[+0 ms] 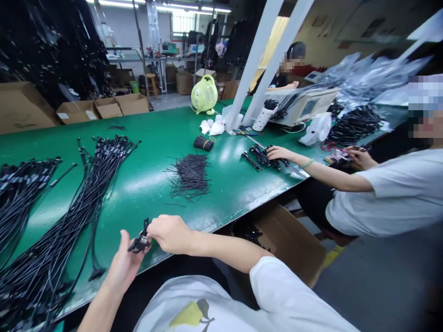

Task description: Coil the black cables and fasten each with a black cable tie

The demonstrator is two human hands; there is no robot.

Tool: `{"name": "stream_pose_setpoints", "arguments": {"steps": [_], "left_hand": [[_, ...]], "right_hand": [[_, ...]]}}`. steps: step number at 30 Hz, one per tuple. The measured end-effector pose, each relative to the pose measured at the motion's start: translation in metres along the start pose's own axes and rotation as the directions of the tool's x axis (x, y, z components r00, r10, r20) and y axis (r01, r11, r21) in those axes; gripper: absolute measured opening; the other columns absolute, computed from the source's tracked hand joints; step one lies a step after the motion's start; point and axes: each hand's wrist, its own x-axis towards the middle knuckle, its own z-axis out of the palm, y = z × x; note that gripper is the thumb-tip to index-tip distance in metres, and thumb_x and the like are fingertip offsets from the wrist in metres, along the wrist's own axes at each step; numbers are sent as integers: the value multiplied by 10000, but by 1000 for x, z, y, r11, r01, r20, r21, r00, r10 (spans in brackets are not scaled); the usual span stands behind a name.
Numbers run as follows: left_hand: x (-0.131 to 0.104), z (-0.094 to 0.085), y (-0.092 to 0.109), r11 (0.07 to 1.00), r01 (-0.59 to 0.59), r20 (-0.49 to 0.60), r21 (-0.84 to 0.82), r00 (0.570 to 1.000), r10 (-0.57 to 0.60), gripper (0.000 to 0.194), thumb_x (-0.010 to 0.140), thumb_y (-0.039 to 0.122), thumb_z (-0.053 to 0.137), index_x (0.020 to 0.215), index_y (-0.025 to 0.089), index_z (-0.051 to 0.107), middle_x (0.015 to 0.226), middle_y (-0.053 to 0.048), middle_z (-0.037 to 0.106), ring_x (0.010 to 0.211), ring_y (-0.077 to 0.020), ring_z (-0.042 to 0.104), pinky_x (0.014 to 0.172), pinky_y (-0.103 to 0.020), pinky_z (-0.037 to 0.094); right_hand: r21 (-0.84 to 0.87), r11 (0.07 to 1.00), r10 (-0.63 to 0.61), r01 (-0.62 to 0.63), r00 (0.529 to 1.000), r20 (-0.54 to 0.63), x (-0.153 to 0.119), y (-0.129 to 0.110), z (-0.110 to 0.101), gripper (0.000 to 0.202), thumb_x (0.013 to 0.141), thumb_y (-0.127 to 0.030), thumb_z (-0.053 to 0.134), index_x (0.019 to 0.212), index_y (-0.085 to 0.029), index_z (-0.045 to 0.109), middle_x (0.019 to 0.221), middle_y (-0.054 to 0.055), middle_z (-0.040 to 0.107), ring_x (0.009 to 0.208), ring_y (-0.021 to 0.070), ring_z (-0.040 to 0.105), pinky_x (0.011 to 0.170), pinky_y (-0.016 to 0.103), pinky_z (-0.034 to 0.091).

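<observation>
the left hand, at the lower left of the frame, holds a bundled black cable at its fingers, thumb raised. just right of it, the right hand pinches the cable's upper part. both are at the near edge of the green desk. long cords lie at left; thin black strips lie heaped near the centre.

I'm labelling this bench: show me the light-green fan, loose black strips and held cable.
Light-green fan [208,96], head view: grille.
Loose black strips [191,174], head view: middle of pile.
Held cable [139,244], head view: dark lower part.
</observation>
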Motion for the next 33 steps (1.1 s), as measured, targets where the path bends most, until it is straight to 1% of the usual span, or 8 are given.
{"name": "stream_pose_setpoints", "arguments": {"steps": [5,10,13,18,22,26,29,33], "left_hand": [[-16,11,29,987,-127,13,94,992,126,485,746,578,667,933,139,755,970,-121,690,978,-262,592,919,-360,450],[-40,18,39,754,-425,315,501,901,299,274,818,363,610,1014,248,762,898,-73,617,888,-213,554,847,-312,432],[-40,22,19,783,-360,397,507,904,158,332,872,432,529,1024,243,756,761,-41,579,731,-179,521,736,-289,427],[-23,20,-2,980,-121,144,161,985,98,632,896,654,350,950,146,723,842,-89,633,771,-189,556,764,-315,453],[-29,23,9,953,-270,173,140,954,245,432,842,535,591,1056,174,690,1256,-117,584,1101,-245,542,905,-313,438],[-37,35,10,940,-261,141,220,962,234,391,877,504,553,1057,170,648,1250,-125,615,1023,-228,590,858,-306,465],[-30,36,0,936,-239,41,260,971,237,335,922,475,481,1037,174,574,1067,-112,697,810,-172,627,796,-298,483],[-16,29,-7,868,-176,-90,464,966,244,239,961,411,396,987,200,503,616,30,614,471,-115,533,555,-234,431]], "right_hand": [[-18,987,-158,158,987,-4,-11,0,3,197,922,-188,438,830,-188,612,829,30,649,721,154,495,649,275,336],[196,980,38,-43,999,30,-18,23,-3,232,965,-208,419,846,-185,616,819,30,647,772,147,521,712,252,353],[152,983,101,-102,995,13,-19,27,-6,292,981,-252,384,811,-174,607,781,46,630,741,161,495,689,268,339],[335,942,18,-29,999,36,-23,3,-2,336,984,-270,346,793,-172,604,806,65,642,767,166,517,722,274,369],[746,620,126,-243,969,211,-25,-5,14,388,966,-429,395,744,-170,582,747,30,614,708,144,536,685,264,403],[832,204,173,-516,856,488,-30,-1,27,509,872,-636,447,684,-167,509,615,-17,502,511,88,389,503,225,310],[760,411,224,-503,864,451,-39,0,16,496,928,-568,396,671,-165,528,608,-8,516,539,100,428,553,243,343],[356,905,264,-232,963,-46,-47,1,-19,330,984,-358,388,917,-172,653,888,81,655,833,182,570,776,310,414]]}}
